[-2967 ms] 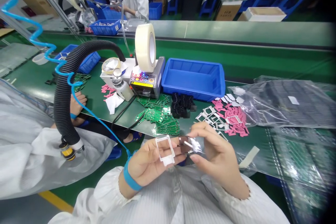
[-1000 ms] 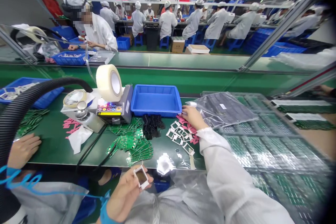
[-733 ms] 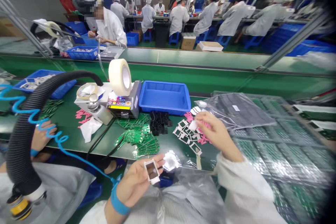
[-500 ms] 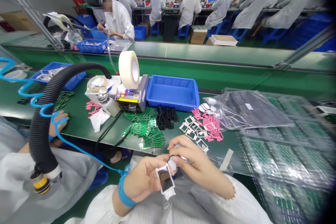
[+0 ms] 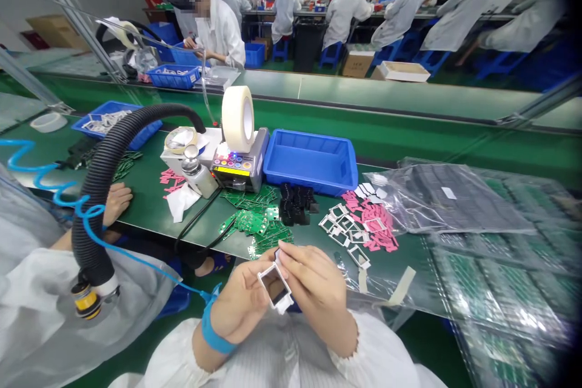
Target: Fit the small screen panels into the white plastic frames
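My left hand (image 5: 243, 300), with a blue wrist strap (image 5: 213, 327), grips a small display screen in a white plastic frame (image 5: 275, 287), its dark face turned up. My right hand (image 5: 313, 279) is closed at the frame's upper right corner, fingertips pressed together there; a small dark bit shows beside them, and what they pinch is mostly hidden. Beyond my hands on the green bench lie green circuit boards (image 5: 254, 224) and black parts (image 5: 295, 203). More white frames (image 5: 343, 224) and pink pieces (image 5: 375, 221) are to the right.
A blue tray (image 5: 311, 160) stands behind the parts, beside a tape dispenser (image 5: 239, 163) with a tape roll. A black hose (image 5: 93, 194) arches at left, near a co-worker's hand (image 5: 117, 201). Bagged dark sheets (image 5: 448, 194) and trays of boards (image 5: 482, 273) cover the right.
The framed display has moved slightly left and up and tilted. My right hand has drawn in closer, its fingers now at the frame's upper corner; the white piece under them is out of sight.
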Tool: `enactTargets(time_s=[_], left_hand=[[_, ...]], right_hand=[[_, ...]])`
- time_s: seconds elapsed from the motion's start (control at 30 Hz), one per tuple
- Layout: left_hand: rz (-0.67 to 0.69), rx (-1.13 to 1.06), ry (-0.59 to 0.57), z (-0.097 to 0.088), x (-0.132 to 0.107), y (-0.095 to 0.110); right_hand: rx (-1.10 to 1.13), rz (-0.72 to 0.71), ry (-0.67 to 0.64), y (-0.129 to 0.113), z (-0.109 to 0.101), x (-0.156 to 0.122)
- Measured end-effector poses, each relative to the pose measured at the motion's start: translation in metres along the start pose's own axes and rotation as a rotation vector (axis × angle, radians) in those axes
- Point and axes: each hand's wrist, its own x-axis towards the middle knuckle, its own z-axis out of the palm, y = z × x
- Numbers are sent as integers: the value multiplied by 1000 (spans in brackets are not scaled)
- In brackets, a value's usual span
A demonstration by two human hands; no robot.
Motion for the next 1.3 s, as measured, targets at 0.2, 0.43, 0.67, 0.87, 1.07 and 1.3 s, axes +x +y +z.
enactTargets(time_s=[0.2, 0.43, 0.67, 0.87, 1.07, 1.3], left_hand=[[42, -78, 70, -18, 7, -2], [-26, -126, 7, -31, -2, 3], [-242, -177, -175, -6, 3, -4], [-313, -226, -256, -6, 5, -1], [-430, -230, -296, -8, 5, 0], [-481, -218, -240, -1, 3, -2]], right_hand=[[169, 357, -80, 14, -13, -5], [40, 559, -242, 59, -27, -38], [955, 459, -467, 30, -26, -9], [1128, 595, -338, 18, -31, -4], [515, 18, -371, 7, -67, 22], [159, -407, -505, -1, -65, 42]])
